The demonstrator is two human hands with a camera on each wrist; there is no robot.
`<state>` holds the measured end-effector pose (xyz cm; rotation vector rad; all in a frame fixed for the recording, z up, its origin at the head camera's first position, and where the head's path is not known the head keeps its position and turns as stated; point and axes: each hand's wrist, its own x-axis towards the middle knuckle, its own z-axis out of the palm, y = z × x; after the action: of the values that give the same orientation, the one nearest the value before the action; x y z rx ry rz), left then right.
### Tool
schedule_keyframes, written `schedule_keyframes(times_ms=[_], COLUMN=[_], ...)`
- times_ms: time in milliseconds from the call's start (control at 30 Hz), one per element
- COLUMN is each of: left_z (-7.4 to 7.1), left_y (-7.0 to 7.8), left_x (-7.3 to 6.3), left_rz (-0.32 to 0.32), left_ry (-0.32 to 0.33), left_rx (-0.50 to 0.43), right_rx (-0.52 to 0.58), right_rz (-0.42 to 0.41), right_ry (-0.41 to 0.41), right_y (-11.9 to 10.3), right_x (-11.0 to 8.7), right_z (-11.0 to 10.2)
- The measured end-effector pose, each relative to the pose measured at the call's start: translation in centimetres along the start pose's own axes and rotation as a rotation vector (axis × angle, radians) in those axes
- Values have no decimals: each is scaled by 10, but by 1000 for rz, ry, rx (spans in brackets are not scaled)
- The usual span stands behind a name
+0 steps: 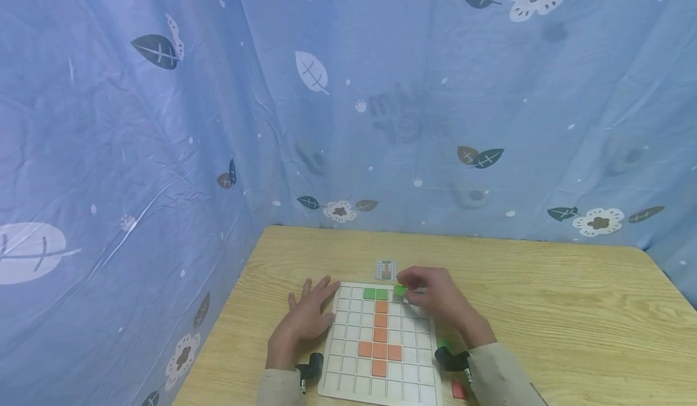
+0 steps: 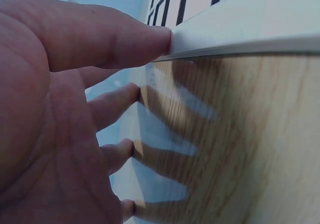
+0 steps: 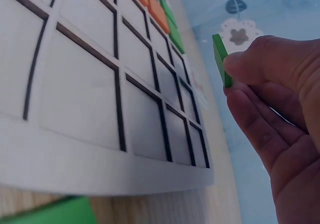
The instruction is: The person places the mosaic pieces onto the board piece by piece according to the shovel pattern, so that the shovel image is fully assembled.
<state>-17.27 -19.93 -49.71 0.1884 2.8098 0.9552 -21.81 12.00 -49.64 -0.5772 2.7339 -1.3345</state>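
Note:
A white grid board (image 1: pixel 348 379) lies on the table, with orange tiles (image 1: pixel 380 351) set as a cross-like column and two green tiles (image 1: pixel 376 294) side by side in the top row. My right hand (image 1: pixel 440 297) pinches another green tile (image 3: pixel 221 59) between thumb and fingers, above the board's upper right part. In the right wrist view that tile is held on edge, off the grid surface. Along the board's left side rests my left hand (image 1: pixel 306 318), fingers spread on the table. Its thumb (image 2: pixel 115 36) touches the board's edge in the left wrist view.
A small pattern card (image 1: pixel 386 270) lies just beyond the board's far edge. Right of the board are a green piece (image 3: pixel 55 213), partly hidden by the right wrist camera in the head view, and a red piece (image 1: pixel 458 389). A blue patterned curtain (image 1: pixel 381 121) hangs behind the table.

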Motion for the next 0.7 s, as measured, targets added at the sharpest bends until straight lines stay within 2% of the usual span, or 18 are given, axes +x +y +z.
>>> schedule_keyframes(times_ms=[233, 467, 700], left_z=[0, 1, 2], left_y=[-1, -4, -4], left_x=[1, 2, 1], left_rz=[6, 3, -4], left_ry=[-1, -6, -5], left_rx=[9, 12, 10], right_rx=[-12, -42, -122], right_rz=[-51, -15, -67], right_ry=[-30, -39, -35], right_y=[3, 0, -5], right_x=[5, 6, 7], right_z=[7, 13, 18])
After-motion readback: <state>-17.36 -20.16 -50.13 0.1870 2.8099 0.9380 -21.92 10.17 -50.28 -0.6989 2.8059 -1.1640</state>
